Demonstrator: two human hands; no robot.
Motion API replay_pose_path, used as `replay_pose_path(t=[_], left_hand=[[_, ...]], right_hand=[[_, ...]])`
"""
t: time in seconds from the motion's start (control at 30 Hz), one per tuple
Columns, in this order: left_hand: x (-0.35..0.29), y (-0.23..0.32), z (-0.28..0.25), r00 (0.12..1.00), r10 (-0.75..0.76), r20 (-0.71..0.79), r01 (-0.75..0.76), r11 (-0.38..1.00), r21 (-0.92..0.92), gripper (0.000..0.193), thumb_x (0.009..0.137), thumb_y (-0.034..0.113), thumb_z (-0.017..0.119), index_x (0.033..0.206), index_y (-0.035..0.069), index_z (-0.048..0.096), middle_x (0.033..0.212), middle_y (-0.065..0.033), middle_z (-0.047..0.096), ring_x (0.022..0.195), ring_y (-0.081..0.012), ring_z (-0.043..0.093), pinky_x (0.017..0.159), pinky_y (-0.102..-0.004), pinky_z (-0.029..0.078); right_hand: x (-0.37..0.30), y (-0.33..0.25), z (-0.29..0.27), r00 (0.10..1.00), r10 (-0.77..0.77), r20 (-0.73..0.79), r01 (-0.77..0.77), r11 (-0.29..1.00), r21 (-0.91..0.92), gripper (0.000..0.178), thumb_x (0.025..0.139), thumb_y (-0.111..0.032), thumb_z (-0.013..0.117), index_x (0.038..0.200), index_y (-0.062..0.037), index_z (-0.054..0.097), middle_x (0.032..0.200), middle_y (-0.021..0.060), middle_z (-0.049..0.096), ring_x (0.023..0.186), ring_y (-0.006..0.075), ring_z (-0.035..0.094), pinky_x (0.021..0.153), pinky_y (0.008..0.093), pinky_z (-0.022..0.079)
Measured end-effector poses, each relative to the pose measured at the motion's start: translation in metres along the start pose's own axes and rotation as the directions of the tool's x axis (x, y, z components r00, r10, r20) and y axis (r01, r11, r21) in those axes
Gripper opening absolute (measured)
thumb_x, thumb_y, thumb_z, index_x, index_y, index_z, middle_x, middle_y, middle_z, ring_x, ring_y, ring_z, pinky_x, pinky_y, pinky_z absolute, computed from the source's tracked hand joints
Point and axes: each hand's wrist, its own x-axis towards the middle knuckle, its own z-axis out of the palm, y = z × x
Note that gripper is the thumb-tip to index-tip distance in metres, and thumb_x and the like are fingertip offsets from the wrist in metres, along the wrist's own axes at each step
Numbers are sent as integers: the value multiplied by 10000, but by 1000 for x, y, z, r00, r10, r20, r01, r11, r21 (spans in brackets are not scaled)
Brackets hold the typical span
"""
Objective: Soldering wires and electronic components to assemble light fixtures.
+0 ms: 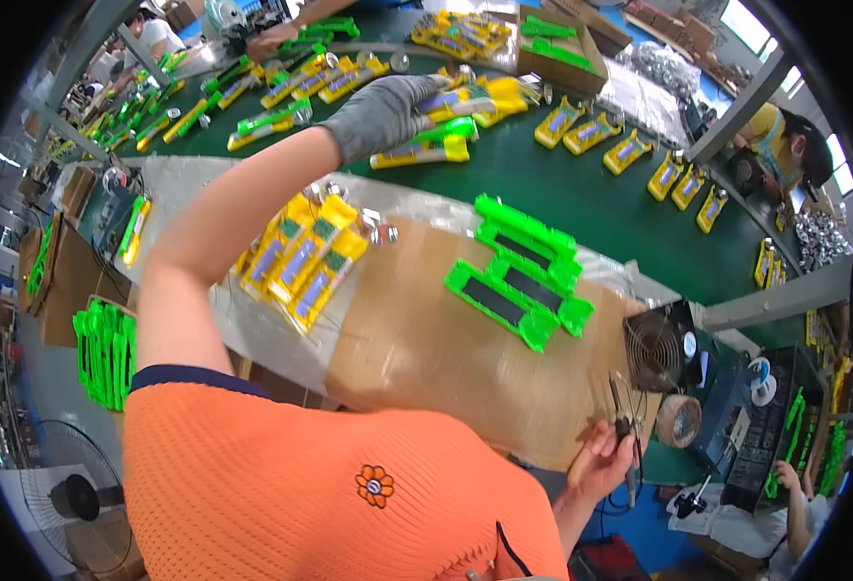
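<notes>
My left hand [383, 116], in a grey glove, reaches far across to the green conveyor. Its fingers close around a yellow housing [457, 101] in a small cluster, beside a green-and-yellow one [424, 145]. Low on the right, my bare right hand [601, 465] pinches a pen-like soldering iron [624, 428] with a black cord. On the cardboard sheet [397, 334] before me lie several bright green frames [492, 302] with dark panels. To their left, several yellow housings [300, 261] with wires and small circuit boards rest in a stack.
Along the curved green conveyor [397, 198] sit many yellow and green housings. A box fan [661, 349] and a solder spool [679, 420] stand at the right. Green frames [105, 353] fill a carton at left, near a floor fan [73, 496]. Other people work nearby.
</notes>
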Motion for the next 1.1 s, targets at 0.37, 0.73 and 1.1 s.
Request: replay_pose_path(t=[0.37, 0.73, 1.1], left_hand=[[-189, 150, 61, 900, 298, 319, -323, 946, 29, 516, 851, 192, 651, 1344, 123, 514, 1263, -88, 585, 1160, -285, 565, 987, -413, 452], [-172, 182, 75, 993, 13, 117, 69, 740, -669, 147, 836, 49, 705, 982, 68, 712, 1042, -110, 655, 927, -303, 642, 783, -382, 533], [-175, 184, 77, 992, 64, 112, 3, 854, -519, 177, 801, 72, 733, 970, 85, 681, 1015, -91, 669, 907, -291, 638, 796, -380, 519]], right_hand=[[-9, -25, 27, 968, 165, 188, -122, 968, -218, 156, 949, -176, 553, 993, -69, 447, 571, 14, 431, 496, 140, 484, 847, 397, 485], [-9, 6, 67, 913, 359, 195, -260, 879, -399, 230, 902, -192, 619, 979, -53, 453, 615, 51, 465, 467, 133, 437, 468, 247, 386], [-3, 14, 62, 858, 493, 147, -413, 830, -376, 162, 917, -134, 577, 1010, -79, 457, 583, 18, 468, 490, 146, 501, 1125, 632, 264]])
